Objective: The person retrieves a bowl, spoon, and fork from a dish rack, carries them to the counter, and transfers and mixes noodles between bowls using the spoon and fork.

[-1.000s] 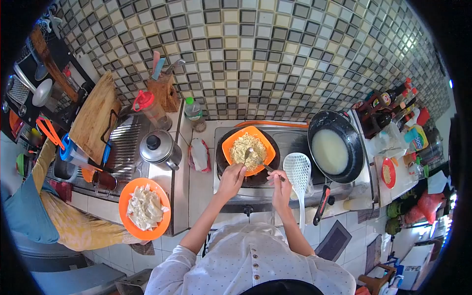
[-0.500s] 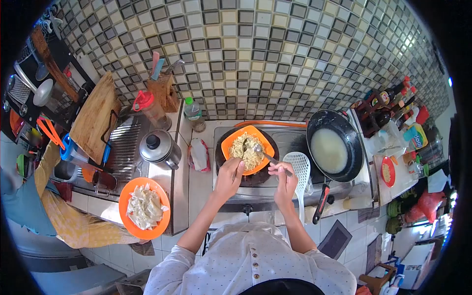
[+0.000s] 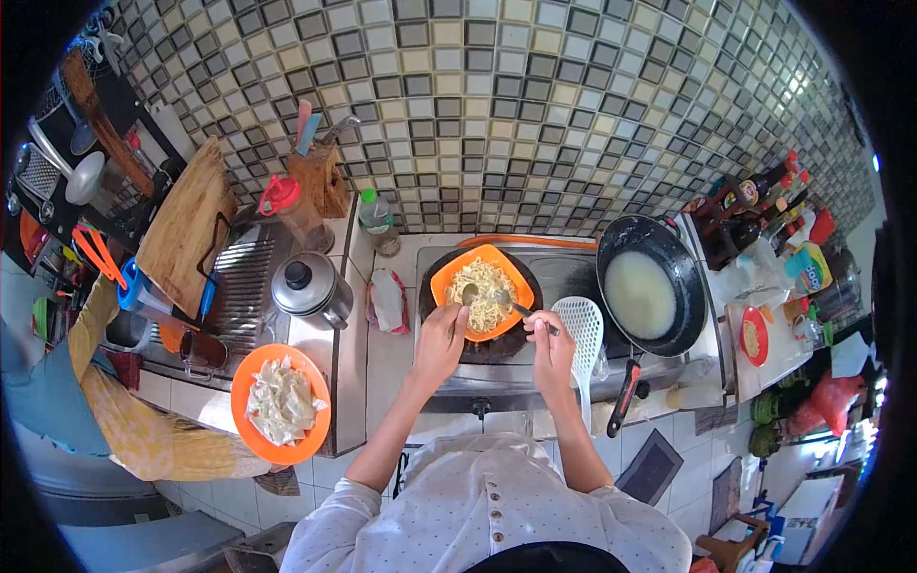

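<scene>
An orange bowl (image 3: 522,277) of noodles (image 3: 489,279) sits on the left side of the stove. My left hand (image 3: 440,339) is closed on a spoon (image 3: 469,292), whose bowl rests among the noodles. From the right, my right hand (image 3: 550,349) grips a long-handled metal utensil (image 3: 521,309). Its tip is down in the noodles, and I cannot tell whether it is a fork or a spoon. Just beside my right hand lies a white slotted turner (image 3: 580,329).
To the right, a black frying pan (image 3: 694,296) holds cloudy liquid, its handle pointing toward me. An orange plate (image 3: 241,401) of pale food stands at the left counter edge. A lidded metal pot (image 3: 310,286), a water bottle (image 3: 378,224) and a cutting board (image 3: 181,234) stand behind it.
Both utensils have shifted slightly within the noodles. The left spoon's bowl has come nearer to me, and the right utensil's tip has dipped lower. The bowl stays in place.
</scene>
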The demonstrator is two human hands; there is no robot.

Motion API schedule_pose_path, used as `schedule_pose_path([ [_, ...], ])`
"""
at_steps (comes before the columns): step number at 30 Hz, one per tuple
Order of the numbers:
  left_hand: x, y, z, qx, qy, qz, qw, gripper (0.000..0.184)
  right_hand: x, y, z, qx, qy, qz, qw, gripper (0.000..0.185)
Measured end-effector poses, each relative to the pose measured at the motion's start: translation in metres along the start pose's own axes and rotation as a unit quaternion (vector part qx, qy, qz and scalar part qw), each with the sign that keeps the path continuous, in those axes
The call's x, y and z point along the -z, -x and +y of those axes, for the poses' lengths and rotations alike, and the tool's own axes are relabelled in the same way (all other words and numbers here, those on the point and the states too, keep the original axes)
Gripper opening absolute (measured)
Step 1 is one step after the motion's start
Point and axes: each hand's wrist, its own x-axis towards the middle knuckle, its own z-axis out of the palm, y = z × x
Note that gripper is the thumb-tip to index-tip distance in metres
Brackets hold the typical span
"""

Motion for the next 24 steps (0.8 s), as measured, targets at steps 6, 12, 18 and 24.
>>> schedule_pose_path([
  [6,-0.003,0.011,-0.025,0.068,0.0,0.01,0.998,0.036,0.001,-0.004,0.029,-0.017,0.099,-0.009,0.995,0.022],
  [12,-0.012,0.014,-0.04,0.105,0.063,0.049,0.991,0.038,-0.018,-0.01,0.048,0.011,0.18,-0.022,0.983,0.023],
  [18,-0.026,0.018,-0.055,0.123,0.111,0.047,0.985,0.038,-0.035,-0.023,0.09,-0.014,0.032,-0.013,0.999,0.025],
  [24,-0.028,0.02,-0.056,0.107,0.054,0.063,0.991,0.039,-0.04,-0.024,0.073,-0.02,0.056,-0.02,0.998,0.024],
])
